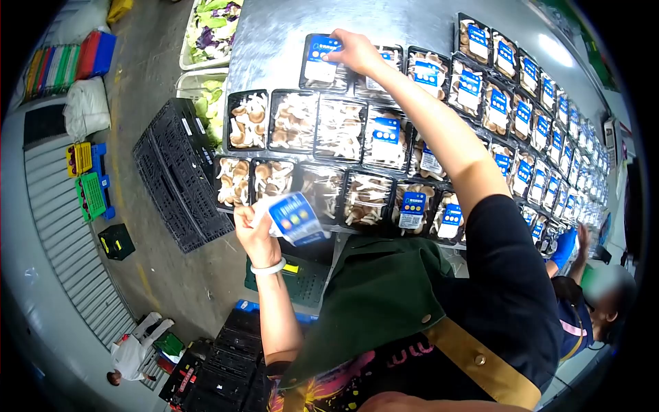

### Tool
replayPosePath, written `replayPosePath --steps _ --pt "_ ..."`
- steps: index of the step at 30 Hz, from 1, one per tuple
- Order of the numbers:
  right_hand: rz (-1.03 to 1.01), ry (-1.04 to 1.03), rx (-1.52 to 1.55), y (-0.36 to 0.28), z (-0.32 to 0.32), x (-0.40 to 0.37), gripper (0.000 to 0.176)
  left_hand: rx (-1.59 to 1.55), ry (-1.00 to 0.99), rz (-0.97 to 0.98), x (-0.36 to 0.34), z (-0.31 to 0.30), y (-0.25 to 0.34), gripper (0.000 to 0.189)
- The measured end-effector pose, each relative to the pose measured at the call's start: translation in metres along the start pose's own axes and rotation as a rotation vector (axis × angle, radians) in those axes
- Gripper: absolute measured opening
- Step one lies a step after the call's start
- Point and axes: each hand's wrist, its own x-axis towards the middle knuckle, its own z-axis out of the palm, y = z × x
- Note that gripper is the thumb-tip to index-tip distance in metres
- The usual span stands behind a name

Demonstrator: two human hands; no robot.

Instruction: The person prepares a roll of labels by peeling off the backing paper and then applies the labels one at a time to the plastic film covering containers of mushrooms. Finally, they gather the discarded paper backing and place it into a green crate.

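My left hand (255,237), with a white band at the wrist, is closed round a roll of blue-and-white labels (294,214), whose loose end hangs to the right, slightly blurred. At the far side of the metal table, my right hand (357,53) has thumb and fingers bent onto a blue-and-white label (321,49). That label lies on top of a wrapped black tray of mushrooms (317,81). Nearer to me are unlabelled mushroom trays (293,122) in clear film. A labelled mushroom tray (386,137) sits among them.
Many labelled mushroom trays (498,103) cover the table's right side. Left of the table stand a black crate (180,175) and white bins with leafy vegetables (214,31). Stacked black crates (230,357) are below. A co-worker (583,309) is at the right, another person (134,350) at lower left.
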Motion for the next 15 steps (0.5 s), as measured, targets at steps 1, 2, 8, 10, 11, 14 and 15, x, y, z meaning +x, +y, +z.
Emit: replayPosePath --steps 1,2,8,10,11,14,15 --pt "0.025 -0.031 -0.039 0.008 0.016 0.007 0.053 -0.044 -0.057 0.017 -0.001 0.008 0.004 0.027" --pt "0.022 -0.039 -0.031 0.01 0.024 0.008 0.053 0.08 -0.04 -0.044 -0.003 0.009 0.007 0.043" --pt "0.0 -0.024 -0.58 -0.017 0.018 -0.003 0.055 0.721 -0.147 0.121 -0.008 0.011 0.013 0.013" --pt "-0.175 0.029 -0.228 -0.043 0.008 -0.034 0.053 0.736 -0.154 0.206 -0.01 0.01 0.008 0.013" --pt "-0.049 -0.309 0.088 -0.064 0.008 -0.06 0.053 0.593 -0.158 0.114 -0.012 0.01 0.005 0.012" --pt "-0.199 -0.9 0.327 -0.117 0.0 -0.162 0.047 0.436 -0.205 0.0 -0.019 0.019 0.002 0.017" --pt "-0.22 -0.918 0.305 -0.128 -0.007 -0.188 0.043 0.433 -0.233 -0.029 -0.022 0.022 0.002 0.022"
